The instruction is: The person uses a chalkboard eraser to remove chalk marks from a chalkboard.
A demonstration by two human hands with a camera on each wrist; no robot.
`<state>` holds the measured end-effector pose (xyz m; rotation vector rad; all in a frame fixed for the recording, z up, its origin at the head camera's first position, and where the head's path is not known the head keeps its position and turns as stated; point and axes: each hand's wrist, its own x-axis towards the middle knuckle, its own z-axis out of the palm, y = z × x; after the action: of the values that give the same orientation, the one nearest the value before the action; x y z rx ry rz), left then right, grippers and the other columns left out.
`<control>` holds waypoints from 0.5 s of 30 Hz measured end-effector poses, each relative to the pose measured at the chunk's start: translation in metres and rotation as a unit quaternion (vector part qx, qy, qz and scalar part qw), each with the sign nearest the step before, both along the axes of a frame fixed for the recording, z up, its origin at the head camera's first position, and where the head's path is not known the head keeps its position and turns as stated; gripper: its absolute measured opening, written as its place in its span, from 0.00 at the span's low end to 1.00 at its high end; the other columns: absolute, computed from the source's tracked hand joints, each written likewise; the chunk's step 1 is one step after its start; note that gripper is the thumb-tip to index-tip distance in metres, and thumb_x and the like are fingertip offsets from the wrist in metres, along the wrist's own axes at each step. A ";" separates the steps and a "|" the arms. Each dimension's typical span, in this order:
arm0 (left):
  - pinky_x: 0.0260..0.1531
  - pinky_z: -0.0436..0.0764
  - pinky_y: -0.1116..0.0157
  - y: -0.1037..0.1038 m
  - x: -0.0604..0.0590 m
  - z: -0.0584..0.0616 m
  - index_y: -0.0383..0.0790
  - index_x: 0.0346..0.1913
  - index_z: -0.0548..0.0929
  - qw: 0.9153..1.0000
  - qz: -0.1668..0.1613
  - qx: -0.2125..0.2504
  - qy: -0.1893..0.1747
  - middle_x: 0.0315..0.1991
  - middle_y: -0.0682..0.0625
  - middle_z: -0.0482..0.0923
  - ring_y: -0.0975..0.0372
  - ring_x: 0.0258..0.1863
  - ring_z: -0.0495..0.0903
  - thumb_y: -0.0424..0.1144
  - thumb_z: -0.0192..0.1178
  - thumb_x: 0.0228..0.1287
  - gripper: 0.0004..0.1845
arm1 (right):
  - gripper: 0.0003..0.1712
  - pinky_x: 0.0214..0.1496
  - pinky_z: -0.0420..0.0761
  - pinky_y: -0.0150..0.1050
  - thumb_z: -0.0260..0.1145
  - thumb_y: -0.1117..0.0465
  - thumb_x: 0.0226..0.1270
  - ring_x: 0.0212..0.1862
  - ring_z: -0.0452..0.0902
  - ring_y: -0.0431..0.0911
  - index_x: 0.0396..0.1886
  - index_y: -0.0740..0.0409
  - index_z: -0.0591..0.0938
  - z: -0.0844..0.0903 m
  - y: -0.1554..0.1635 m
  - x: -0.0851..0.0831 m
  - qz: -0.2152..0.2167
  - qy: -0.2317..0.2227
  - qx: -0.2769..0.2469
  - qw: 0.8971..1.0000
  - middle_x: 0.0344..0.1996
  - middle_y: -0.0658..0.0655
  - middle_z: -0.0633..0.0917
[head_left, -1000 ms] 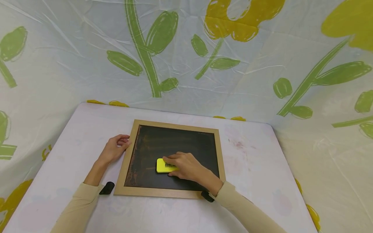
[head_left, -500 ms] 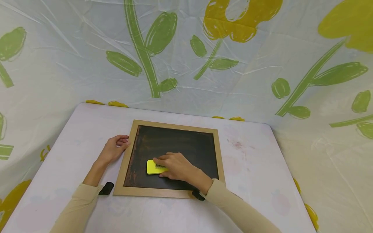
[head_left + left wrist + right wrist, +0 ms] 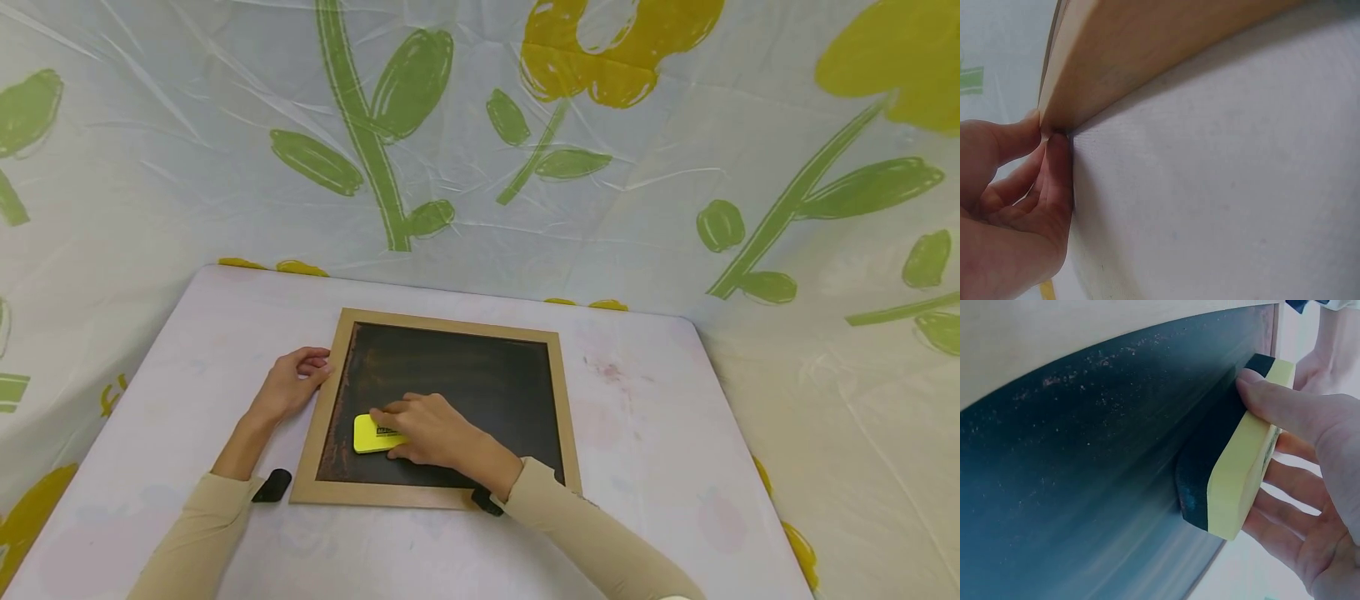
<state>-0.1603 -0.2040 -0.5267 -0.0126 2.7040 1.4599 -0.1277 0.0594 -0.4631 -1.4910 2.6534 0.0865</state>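
Observation:
A chalkboard [image 3: 480, 375] in a light wooden frame lies on the table. On its dark surface, left of the middle, is a yellow board eraser [image 3: 367, 435] with black felt. My right hand [image 3: 438, 433] grips it, thumb on one long side and fingers on the other, as the right wrist view shows; the felt [image 3: 1210, 450] faces the board. At the board's left edge my left hand [image 3: 288, 385] pinches the wooden frame [image 3: 1104, 69], the thumb against its side and fingertips at its lower edge.
The board sits on a pale-patterned table [image 3: 645, 433]. A hanging cloth [image 3: 247, 167] printed with green leaves and yellow flowers rises behind and on both sides. Reddish marks [image 3: 341, 433] run along the board's left border. Black wrist devices [image 3: 272, 486] sit by the cuffs.
My right hand has slid the eraser leftward across the board, from near the middle toward the left border. The left hand stays at the frame's left edge.

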 end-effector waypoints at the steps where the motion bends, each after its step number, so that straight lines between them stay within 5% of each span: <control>1: 0.43 0.77 0.64 0.000 0.000 0.000 0.25 0.64 0.75 1.000 0.001 0.001 0.000 0.49 0.35 0.80 0.48 0.47 0.81 0.36 0.59 0.76 0.21 | 0.38 0.47 0.82 0.33 0.75 0.42 0.64 0.51 0.82 0.44 0.72 0.46 0.78 0.000 0.000 0.000 0.000 0.001 0.002 1.000 0.60 0.49 0.84; 15: 0.37 0.75 0.71 0.000 -0.001 -0.004 0.23 0.63 0.76 1.000 -0.003 0.017 0.016 0.47 0.35 0.80 0.50 0.44 0.80 0.35 0.60 0.76 0.21 | 0.38 0.48 0.83 0.33 0.74 0.42 0.65 0.52 0.83 0.44 0.72 0.46 0.77 0.002 0.010 0.001 -0.005 0.021 0.030 0.999 0.60 0.49 0.85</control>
<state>-0.1609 -0.2040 -0.5305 0.0210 2.7006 1.5170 -0.1272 0.0690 -0.4612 -1.4750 2.6650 0.1961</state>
